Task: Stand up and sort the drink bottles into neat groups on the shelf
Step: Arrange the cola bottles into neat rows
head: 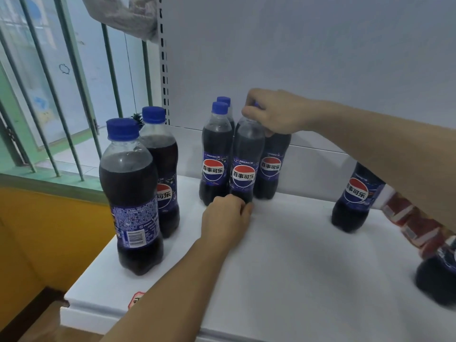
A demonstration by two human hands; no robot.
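Several cola bottles with blue caps and blue labels stand upright on a white shelf. My right hand grips the cap and neck of the front middle bottle, which stands in a tight cluster with three others near the back wall. My left hand curls around the base of that same bottle. Two more bottles stand at the shelf's left end. On the right, another cola bottle is partly hidden by my right forearm.
A bottle with a red label leans at the right edge beside a dark bottle base. The white back panel rises behind the shelf. A barred window and a yellow wall lie to the left.
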